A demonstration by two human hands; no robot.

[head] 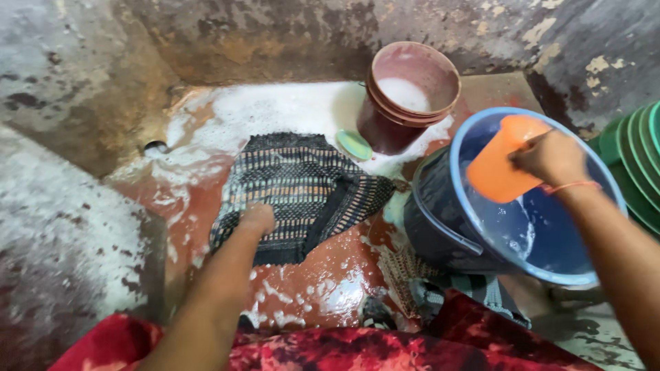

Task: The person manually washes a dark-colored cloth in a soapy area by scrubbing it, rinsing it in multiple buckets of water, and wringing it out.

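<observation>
Wet red floor (330, 275), patched with soap foam, hemmed by stained concrete walls. Left hand (258, 218) rests on a dark striped cloth (302, 189) spread flat on the floor — fingers curled down against the fabric, gripping nothing. Right hand (550, 158) closed around an orange mug (500, 165), held over a blue bucket (481, 227) with water inside. Maroon bucket (405, 96) stands behind the cloth — a green soap bar (355, 145) just beside it.

Maroon bucket (405, 96) w/ suds at 12 o'clock, green soap bar (355, 145) just beside it. Green basins (639, 161) stacked at 3. Striped cloth (447, 288) wadded at 5. Drain hole (155, 146) at 10.
</observation>
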